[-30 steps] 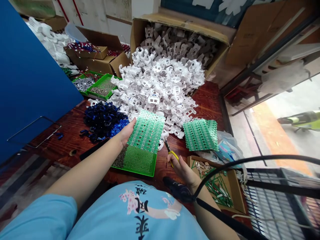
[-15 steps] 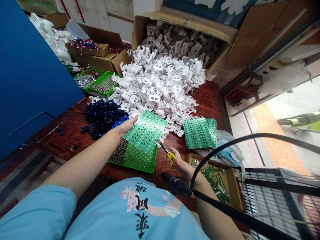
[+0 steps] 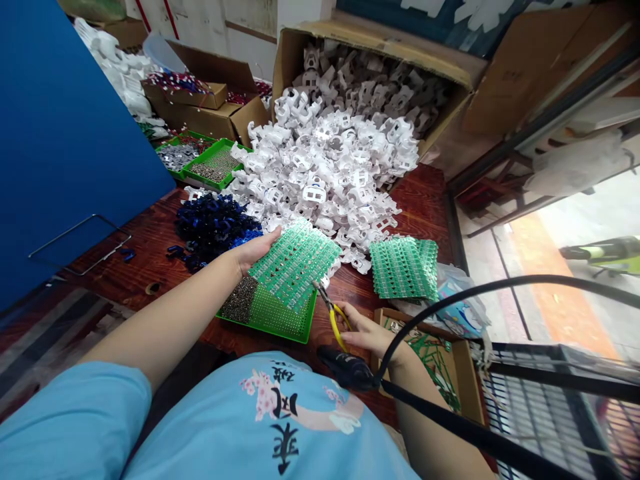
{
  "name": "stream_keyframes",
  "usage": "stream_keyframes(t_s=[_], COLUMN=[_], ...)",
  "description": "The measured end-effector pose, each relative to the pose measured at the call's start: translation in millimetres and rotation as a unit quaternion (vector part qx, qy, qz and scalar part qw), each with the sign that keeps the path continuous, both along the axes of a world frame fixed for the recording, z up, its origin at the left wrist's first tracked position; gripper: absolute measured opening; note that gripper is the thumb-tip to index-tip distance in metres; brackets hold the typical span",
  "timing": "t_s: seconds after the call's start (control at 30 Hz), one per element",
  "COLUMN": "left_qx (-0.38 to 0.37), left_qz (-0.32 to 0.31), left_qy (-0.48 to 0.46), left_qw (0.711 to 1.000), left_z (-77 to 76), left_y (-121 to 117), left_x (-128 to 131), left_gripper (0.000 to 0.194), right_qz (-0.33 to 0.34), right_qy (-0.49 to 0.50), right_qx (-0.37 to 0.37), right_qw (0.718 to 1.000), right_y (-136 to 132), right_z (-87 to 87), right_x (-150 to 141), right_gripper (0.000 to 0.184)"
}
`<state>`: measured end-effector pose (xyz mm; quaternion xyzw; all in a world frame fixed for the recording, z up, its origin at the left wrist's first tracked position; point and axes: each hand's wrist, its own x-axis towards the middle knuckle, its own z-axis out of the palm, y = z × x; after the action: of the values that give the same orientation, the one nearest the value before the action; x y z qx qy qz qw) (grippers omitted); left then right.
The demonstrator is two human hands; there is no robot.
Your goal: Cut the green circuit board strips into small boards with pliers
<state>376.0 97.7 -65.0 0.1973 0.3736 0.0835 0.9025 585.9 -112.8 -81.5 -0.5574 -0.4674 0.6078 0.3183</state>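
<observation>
My left hand point(image 3: 259, 252) grips the upper left edge of a green circuit board panel point(image 3: 297, 263), tilted over a green tray point(image 3: 285, 320). Small metal parts point(image 3: 239, 303) fill the tray's left end. In my right hand point(image 3: 363, 330) is a pair of pliers point(image 3: 336, 320) with yellow handles, which stand apart. The plier tips are at the panel's lower right edge; whether they touch it I cannot tell. More green panels point(image 3: 404, 268) lie stacked to the right.
White plastic parts point(image 3: 330, 160) spill from a large cardboard box point(image 3: 390, 40). Dark blue parts point(image 3: 213, 227) are heaped at left. A shallow box point(image 3: 467, 373) holds green strips at right. A black cable-like loop point(image 3: 450, 303) crosses in front of my right forearm.
The plier handles have spread wider, and my right hand's fingers have opened with them. The panel is still in my left hand, and the whole view has shifted slightly.
</observation>
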Motion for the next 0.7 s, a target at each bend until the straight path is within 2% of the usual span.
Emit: stream_keyframes(t_s=[0.1,0.2,0.47,0.7], left_qx=[-0.005,-0.02,0.006,0.014], left_qz=[0.003,0.018,-0.019,-0.008], left_qy=[0.013,0.015,0.005,0.041], left_qw=[1.0,1.0,1.0,0.999], left_z=[0.2,-0.6,-2.1,3.5], left_y=[-3,-4,-1,-2], left_x=[0,0,1,4], left_gripper=[0.048,0.043,0.047,0.043], right_qz=[0.081,0.106,0.068,0.048], right_qy=[-0.014,-0.049,-0.104,-0.189], right_qx=[0.007,0.014,-0.011,0.025], right_qw=[0.997,0.993,0.992,0.981], right_y=[2,3,11,14], right_z=[-0.3,0.8,9.3,9.7], right_x=[-1,-5,-6,2], right_gripper=[0.07,0.072,0.055,0.066])
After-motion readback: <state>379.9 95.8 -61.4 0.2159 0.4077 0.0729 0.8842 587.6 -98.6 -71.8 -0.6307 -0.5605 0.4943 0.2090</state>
